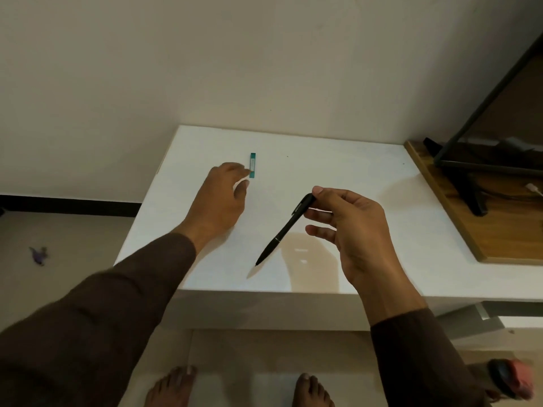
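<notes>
A black pen (281, 232) slants down to the left above the white table (338, 177), tip low near the front edge. My right hand (349, 230) pinches its upper end between thumb and fingers. A small teal case with a pale label (252, 165) lies flat toward the table's back. My left hand (223, 198) hovers just left of it, palm down, fingers loosely curved, fingertips at the case's lower end; whether they touch it is unclear.
A wooden board (458, 218) lies on the table's right side and carries a black monitor stand (476, 198) with a white cable. Walls close the back and left. Bare feet (173, 389) stand on the floor below. A small purple scrap (39, 255) lies on the floor at left.
</notes>
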`<state>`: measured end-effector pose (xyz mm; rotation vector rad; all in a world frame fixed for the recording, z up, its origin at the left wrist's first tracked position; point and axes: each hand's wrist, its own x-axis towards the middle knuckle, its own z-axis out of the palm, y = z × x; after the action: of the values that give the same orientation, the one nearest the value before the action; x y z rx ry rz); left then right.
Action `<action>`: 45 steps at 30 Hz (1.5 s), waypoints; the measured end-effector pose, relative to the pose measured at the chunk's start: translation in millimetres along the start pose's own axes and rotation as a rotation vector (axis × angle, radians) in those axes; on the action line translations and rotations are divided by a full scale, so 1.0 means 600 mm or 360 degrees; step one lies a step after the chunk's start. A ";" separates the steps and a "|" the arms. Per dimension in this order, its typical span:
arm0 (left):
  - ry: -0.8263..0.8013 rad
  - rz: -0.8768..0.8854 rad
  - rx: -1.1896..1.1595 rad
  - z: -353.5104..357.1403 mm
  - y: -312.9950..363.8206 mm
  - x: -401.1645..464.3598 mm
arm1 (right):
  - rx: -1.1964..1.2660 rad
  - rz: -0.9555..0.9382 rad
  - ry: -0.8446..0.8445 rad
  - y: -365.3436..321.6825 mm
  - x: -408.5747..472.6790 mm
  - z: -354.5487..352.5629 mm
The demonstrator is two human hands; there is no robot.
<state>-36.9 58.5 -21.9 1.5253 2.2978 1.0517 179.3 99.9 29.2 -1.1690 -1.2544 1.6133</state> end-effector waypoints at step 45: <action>-0.0379 -0.0368 -0.1175 -0.037 0.073 -0.139 | -0.0160 -0.0047 -0.0205 0.003 -0.009 0.022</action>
<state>21.6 -14.0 4.4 0.9926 1.5971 1.3501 168.0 90.5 30.0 -1.1164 -1.4427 1.6419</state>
